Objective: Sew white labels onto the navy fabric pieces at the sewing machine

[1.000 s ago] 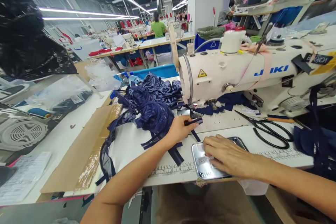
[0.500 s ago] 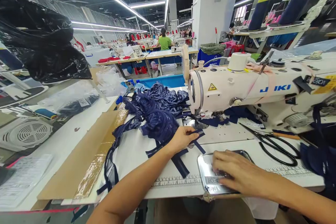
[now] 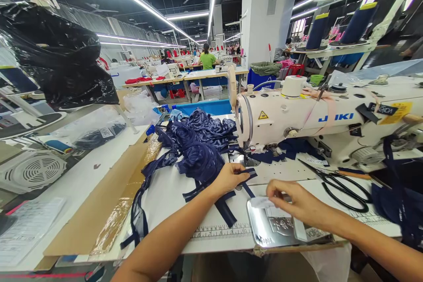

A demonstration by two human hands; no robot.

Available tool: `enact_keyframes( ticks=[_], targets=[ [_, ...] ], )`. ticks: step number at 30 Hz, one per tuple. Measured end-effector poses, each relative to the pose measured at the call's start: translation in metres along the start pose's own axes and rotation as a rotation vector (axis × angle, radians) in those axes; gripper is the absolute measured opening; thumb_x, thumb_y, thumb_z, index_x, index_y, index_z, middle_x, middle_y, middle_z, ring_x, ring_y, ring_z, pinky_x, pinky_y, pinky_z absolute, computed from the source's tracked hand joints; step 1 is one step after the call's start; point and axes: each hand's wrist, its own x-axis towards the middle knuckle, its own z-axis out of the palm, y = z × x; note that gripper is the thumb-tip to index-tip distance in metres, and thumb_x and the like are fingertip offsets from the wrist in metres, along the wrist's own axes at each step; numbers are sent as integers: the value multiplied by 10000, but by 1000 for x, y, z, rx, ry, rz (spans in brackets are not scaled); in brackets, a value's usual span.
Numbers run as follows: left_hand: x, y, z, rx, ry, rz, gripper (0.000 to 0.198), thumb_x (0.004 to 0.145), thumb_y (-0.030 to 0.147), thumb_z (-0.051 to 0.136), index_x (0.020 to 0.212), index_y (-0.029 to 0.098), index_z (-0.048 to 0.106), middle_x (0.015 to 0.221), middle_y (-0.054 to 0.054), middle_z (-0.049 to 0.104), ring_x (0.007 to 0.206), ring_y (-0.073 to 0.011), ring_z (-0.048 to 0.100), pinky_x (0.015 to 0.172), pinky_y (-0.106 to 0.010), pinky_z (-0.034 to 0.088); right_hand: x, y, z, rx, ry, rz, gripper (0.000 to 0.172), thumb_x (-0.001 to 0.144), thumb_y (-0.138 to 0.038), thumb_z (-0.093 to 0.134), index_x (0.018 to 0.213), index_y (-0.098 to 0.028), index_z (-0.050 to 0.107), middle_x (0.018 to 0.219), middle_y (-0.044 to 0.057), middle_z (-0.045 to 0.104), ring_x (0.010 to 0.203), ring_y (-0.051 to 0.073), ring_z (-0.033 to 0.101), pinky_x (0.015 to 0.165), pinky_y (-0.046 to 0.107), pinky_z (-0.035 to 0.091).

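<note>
My left hand pinches the end of a navy strap just in front of the sewing machine's needle area. The strap belongs to a navy lace bra, whose cups and bands lie heaped to the left of the machine. My right hand is over a shiny metal tray at the table's front edge. Its thumb and fingers are drawn together; what they hold, if anything, I cannot make out. A small lettered label lies at the tray's right side, below that hand.
Black scissors lie right of the tray, near navy fabric pieces. A printed ruler runs along the table's front. Cardboard covers the left side. A black plastic bag hangs upper left. A person in green sits far ahead.
My right hand has lifted from inside the tray and drawn its fingers together, uncovering more of the tray. My left hand keeps its hold on the strap. The view has shifted slightly.
</note>
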Motion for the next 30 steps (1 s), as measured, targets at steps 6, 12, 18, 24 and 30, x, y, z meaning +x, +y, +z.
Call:
enact_keyframes(
  ticks=[6,12,18,24,30],
  targets=[
    [-4,6,-3,3,-53,3,451,507,521,720,614,105,584,497,42,461,441,-48,370,438,-189,280,45,9,18,296,272,36,134,757,-310,474,763,-194,541,568,-44,424,536,119,425,514,253,360],
    [-7,11,-10,-20,-102,-8,541,524,624,673,613,98,583,505,48,414,461,-45,368,456,-187,324,64,19,20,190,346,-22,119,740,-281,476,786,-193,542,636,-26,498,600,133,471,562,264,381],
    [-5,8,-4,-50,-12,-37,457,490,515,737,618,97,601,488,49,453,424,-32,360,419,-176,285,61,28,16,242,403,8,166,725,-319,507,827,-193,543,662,-15,514,612,142,490,577,278,395],
    [-3,5,-3,-110,13,-116,428,468,477,748,613,111,580,487,46,492,403,-43,414,430,-189,336,61,29,10,453,294,175,264,714,-433,508,747,-175,554,502,-65,408,485,106,387,511,260,333],
    [-4,7,-4,-89,23,-107,420,478,466,743,623,106,580,492,45,495,410,-46,415,437,-194,336,65,16,6,486,221,198,260,641,-402,558,531,-187,462,470,-79,350,468,79,313,496,242,271]
  ],
)
